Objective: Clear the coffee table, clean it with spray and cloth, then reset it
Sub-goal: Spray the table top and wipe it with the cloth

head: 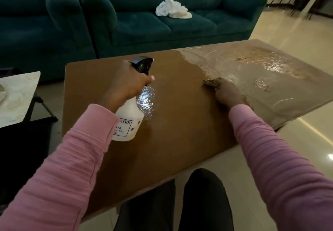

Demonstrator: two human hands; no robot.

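Both pink and ribbed: left sleeve (59,158) and right sleeve (281,158) are covering the arms down to the wrists, fabric bunching in fine ridges. Dark trousers (203,203) are showing below.

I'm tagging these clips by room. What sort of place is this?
Most likely a home living room: a teal sofa faces a low brown coffee table, with a small side table beside it.
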